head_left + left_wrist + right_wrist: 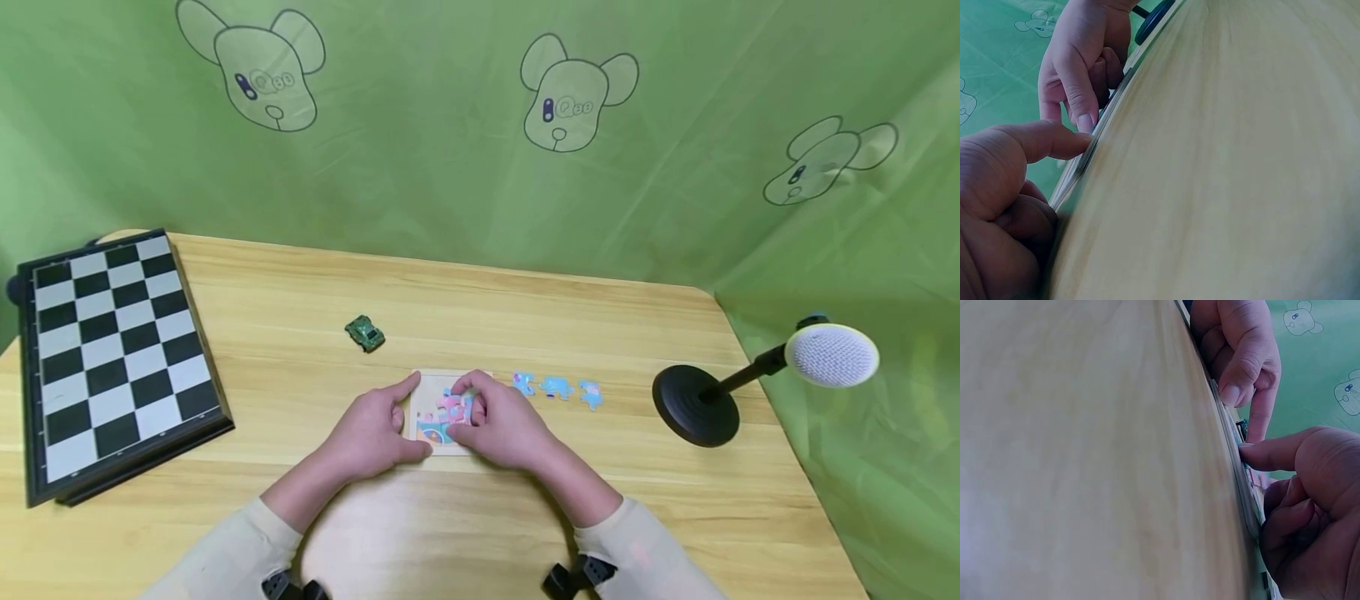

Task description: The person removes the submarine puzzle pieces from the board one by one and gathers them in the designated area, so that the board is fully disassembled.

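Note:
A small pale jigsaw board lies flat on the table in the head view. Some pink and blue puzzle pieces sit in its lower and right part; the upper left of its bed is bare. My left hand holds the board's left side, index finger at the top corner and thumb along the bottom edge. From the right, my right hand bends its index finger and thumb around the pieces inside the frame, covering part of them. In the right wrist view, the right thumb rests at the board's edge.
Three loose blue puzzle pieces lie in a row right of the board. A green toy car stands behind it. On the left is a black-and-white chessboard; on the right, a round white-faced lamp on a black stand. A green curtain hangs behind.

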`<state>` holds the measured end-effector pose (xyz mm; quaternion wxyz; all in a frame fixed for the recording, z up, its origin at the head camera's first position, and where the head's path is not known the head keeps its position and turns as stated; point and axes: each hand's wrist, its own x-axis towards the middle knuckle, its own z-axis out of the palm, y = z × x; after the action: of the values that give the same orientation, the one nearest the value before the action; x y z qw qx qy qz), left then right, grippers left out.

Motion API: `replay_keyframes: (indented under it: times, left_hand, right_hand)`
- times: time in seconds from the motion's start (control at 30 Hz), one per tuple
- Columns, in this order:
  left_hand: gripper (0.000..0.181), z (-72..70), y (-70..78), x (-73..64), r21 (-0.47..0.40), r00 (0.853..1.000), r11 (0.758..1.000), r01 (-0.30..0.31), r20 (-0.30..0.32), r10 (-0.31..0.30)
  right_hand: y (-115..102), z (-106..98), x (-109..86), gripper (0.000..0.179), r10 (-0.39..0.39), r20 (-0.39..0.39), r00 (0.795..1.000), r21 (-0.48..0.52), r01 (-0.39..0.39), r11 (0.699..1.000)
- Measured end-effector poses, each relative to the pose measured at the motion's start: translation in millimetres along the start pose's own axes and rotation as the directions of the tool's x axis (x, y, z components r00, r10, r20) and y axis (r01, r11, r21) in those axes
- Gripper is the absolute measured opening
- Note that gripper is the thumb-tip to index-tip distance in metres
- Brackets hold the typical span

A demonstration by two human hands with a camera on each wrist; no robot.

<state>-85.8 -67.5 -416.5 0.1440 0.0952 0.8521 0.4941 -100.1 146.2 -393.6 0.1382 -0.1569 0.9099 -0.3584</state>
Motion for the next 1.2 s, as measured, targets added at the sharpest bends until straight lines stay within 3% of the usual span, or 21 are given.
replay_keyframes:
  times: [0.47,0.93,1.2]
  left_hand:
    - [0.1,-0.8,1.1,-0.1,0.001,1.0,1.0,-0.001,0.006,0.001]
    - [0.1,-1.3,1.8,0.0,0.009,1.0,1.0,-0.014,0.004,0.014]
    - [0.1,-0.6,2.3,-0.7,0.004,1.0,1.0,0.003,0.005,-0.003]
  right_hand:
    - [2,2,-1.0,0.037,-0.01,-0.028,1.0,0.002,0.01,1.0]
    - [11,-3,-1.6,0.049,-0.182,0.009,0.983,0.065,0.181,0.981]
    - [10,-4,-5.5,0.039,-0.121,-0.019,0.993,0.098,0.122,0.988]
